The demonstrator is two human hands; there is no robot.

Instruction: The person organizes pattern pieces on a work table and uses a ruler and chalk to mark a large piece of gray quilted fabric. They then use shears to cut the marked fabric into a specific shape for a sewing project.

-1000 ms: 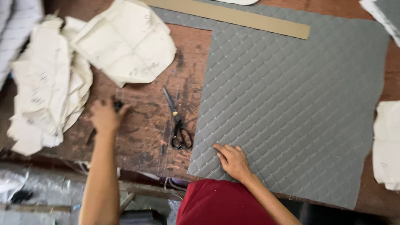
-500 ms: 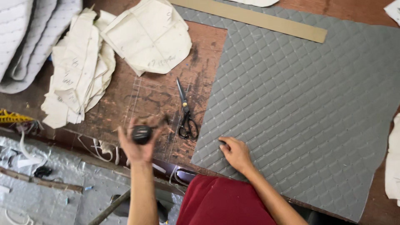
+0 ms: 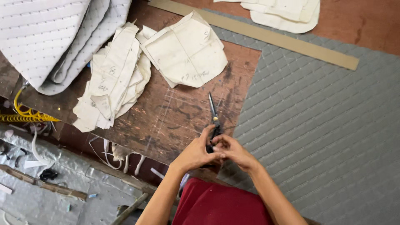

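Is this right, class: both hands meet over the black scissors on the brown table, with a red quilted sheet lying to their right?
Not quite. In the head view the left hand and right hand do meet over the black scissors on the brown table, but the quilted sheet to their right is grey, not red.

Lighting: soft, even daylight, moderately bright, no single source evident. Shadows: faint and short, a thin dark edge under the left hand and right hand and beneath the paper pattern pieces up and left of them. Glare: none harsh; mild sheen on the grey quilted sheet to the right of the hands and on the silvery floor covering at lower left. Focus: sharp around the hands; slight motion softness on the fingers. Edges: mild wide-angle stretch toward the corners; colours muted, warm.
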